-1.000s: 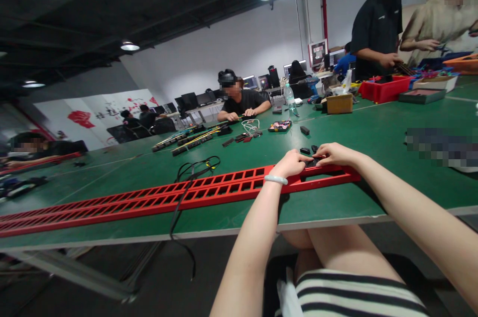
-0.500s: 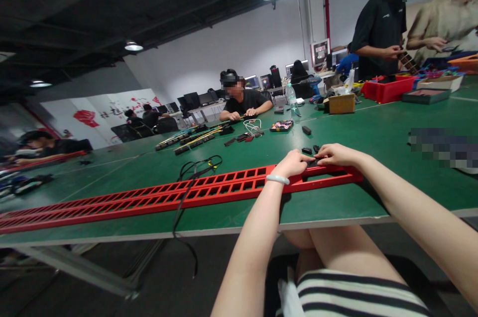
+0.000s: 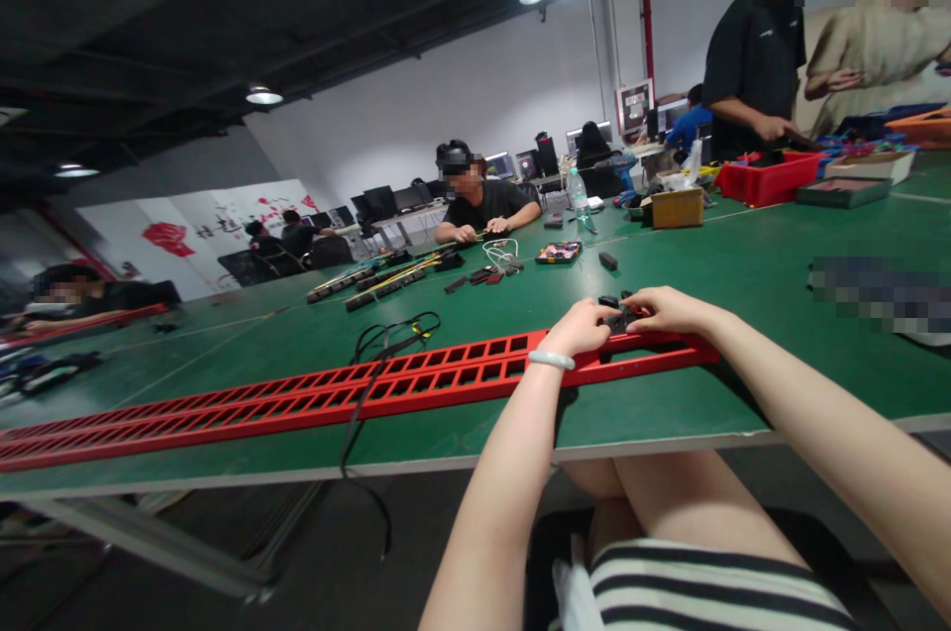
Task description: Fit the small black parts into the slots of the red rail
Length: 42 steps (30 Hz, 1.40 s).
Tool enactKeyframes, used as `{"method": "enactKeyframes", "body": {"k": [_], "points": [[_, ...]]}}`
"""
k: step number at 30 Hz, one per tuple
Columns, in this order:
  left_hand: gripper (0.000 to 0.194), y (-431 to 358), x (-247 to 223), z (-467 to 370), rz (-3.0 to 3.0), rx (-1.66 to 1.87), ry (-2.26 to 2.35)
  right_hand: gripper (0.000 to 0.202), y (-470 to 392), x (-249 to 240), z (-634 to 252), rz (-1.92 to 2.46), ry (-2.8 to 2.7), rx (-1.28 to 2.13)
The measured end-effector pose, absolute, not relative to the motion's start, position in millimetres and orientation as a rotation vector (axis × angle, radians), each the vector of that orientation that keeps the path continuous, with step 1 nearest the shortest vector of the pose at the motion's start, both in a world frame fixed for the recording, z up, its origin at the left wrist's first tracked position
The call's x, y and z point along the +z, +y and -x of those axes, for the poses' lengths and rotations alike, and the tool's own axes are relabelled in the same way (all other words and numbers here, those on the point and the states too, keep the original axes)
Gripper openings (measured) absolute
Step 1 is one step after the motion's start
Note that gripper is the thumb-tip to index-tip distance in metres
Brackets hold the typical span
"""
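2 hands meet over near end of long red slotted metal rail [image 3: 416, 375] lying flat on green counter [image 3: 750, 264]. My left hand [image 3: 581, 328], white bangle on wrist, curled, fingertips pinching small black plastic clip [image 3: 615, 320] against rail top. My right hand [image 3: 664, 308] half-closed, fingers pressing same clip from other side, likely steadying it. Spare black clip [image 3: 607, 261] further back. Black cable [image 3: 371, 383] crosses rail, hangs off counter edge.
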State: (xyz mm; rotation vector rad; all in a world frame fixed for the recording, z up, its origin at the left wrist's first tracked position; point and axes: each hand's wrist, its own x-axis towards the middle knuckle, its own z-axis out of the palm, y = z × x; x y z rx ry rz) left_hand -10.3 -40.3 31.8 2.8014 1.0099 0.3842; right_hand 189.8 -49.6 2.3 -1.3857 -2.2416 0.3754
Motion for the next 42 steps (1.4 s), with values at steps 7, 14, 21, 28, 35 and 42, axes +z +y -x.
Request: {"method": "enactKeyframes", "body": {"k": [7,14,21,28,35,42], "points": [[0.05,-47,40,8,-2.812,0.487,1.006,0.042,-55,12,-184,1.359,-2.177,0.243],[0.061,-48,41,5,-2.678,0.7,0.875,0.039,-64,18,-172,1.246,-2.071,0.154],[0.086,-47,37,1,-2.574,0.69,0.919,0.039,-67,14,-162,1.135,-2.021,0.336],[0.09,-43,35,2,-2.557,0.696,0.884,0.043,-62,10,-163,1.064,-1.889,0.6],[0.093,-40,34,2,-2.537,0.743,0.832,0.052,-57,6,-163,0.959,-1.834,0.797],[0.09,-41,34,1,-2.606,0.775,0.791,0.041,-52,8,-176,1.073,-1.845,0.599]]}}
